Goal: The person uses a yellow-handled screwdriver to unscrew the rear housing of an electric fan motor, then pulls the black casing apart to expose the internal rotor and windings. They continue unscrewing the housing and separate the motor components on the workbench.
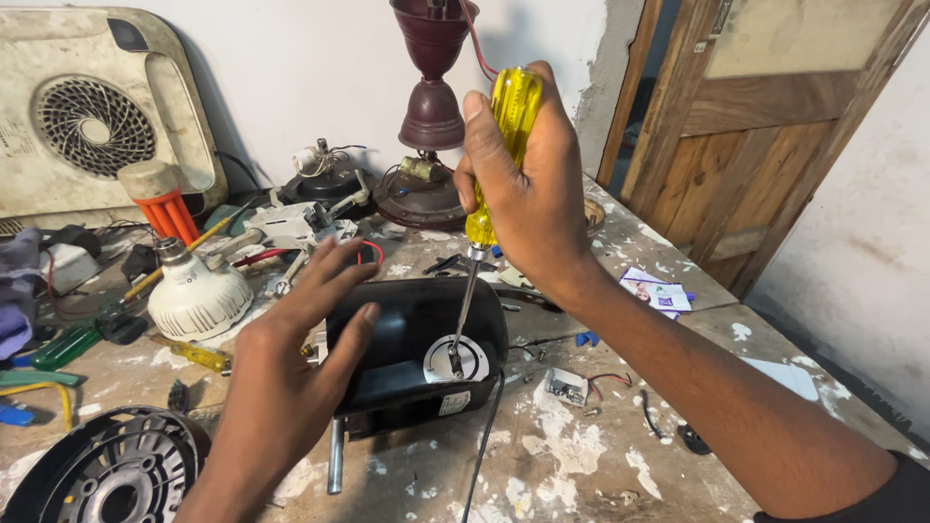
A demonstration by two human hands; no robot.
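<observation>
From my remote seat, I see the right hand (528, 184) wrapped tight around the yellow handle of a screwdriver (492, 184), held upright with its tip set down into the round white end plate (455, 360) of a black motor housing (417, 344). The housing lies on its side in the middle of a paint-spattered workbench (581, 455), a steel shaft (335, 455) sticking out toward me. My left hand (291, 373) rests flat and open on the housing's left flank, fingers spread, gripping nothing (the thumb lies across the top). Left of it sit a white LED bulb (197, 291) and a second, smaller yellow screwdriver (199, 356); a black ribbed motor cover (107, 470) lies at the near left corner. Behind stand a maroon fan motor (431, 107) and a cream fan casing (92, 107) against the wall.
</observation>
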